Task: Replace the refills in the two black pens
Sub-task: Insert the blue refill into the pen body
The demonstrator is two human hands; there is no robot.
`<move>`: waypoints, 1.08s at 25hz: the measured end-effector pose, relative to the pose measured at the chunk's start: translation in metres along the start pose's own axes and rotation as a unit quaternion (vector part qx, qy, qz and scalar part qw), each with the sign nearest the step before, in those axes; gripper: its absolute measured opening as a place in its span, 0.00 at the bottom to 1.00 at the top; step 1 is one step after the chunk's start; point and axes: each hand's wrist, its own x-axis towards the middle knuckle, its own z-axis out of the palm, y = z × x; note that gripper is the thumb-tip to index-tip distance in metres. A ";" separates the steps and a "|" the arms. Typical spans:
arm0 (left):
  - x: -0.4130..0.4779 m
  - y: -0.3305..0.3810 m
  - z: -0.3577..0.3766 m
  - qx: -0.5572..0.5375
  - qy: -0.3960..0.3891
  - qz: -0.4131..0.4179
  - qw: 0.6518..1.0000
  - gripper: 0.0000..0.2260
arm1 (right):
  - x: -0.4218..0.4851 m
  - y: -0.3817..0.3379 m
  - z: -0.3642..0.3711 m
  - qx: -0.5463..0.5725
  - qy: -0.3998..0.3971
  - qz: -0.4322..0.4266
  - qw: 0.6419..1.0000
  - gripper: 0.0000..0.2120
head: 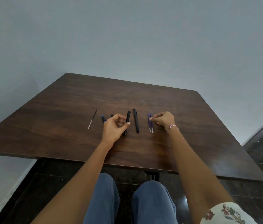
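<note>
At the middle of the table (192, 135), our left hand (113, 127) curls beside the opened black pen (127, 125), thumb touching it; whether it grips, we cannot tell. Our right hand (164, 119) pinches a new refill (152, 127), ready for loading. The second pen (136, 122) lies between.

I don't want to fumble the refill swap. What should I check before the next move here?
1. Both pens within reach: ok; left black pen and right black pen lie side by side.
2. Grip of left hand on that left pen: ok; thumb and fingers pinch it.
3. Fresh purple refills ready: ok; two lie together.
4. Grip of right hand on one: cannot tell; fingertips meet it.
5. Old refill removed: cannot tell; a thin refill lies far left.
</note>
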 end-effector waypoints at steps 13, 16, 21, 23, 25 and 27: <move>0.003 -0.002 0.001 0.006 -0.001 0.000 1.000 0.09 | -0.012 -0.017 0.000 -0.180 -0.010 -0.018 0.983 0.07; 0.001 -0.001 0.001 0.008 -0.001 0.008 1.000 0.10 | -0.011 -0.012 -0.004 -0.129 -0.012 0.010 0.992 0.04; 0.001 0.001 0.001 0.017 -0.005 0.010 1.000 0.09 | -0.026 -0.007 -0.016 0.256 -0.037 0.076 0.963 0.01; 0.000 0.002 0.001 0.020 -0.003 0.017 1.000 0.09 | -0.032 -0.014 -0.020 0.369 -0.048 0.082 0.925 0.02; 0.000 0.001 0.001 0.021 -0.002 0.022 1.000 0.09 | -0.044 -0.027 -0.020 0.447 -0.055 0.069 0.890 0.03; 0.000 0.000 0.001 0.017 -0.002 0.026 1.000 0.09 | -0.057 -0.039 -0.016 0.504 -0.056 0.043 0.861 0.04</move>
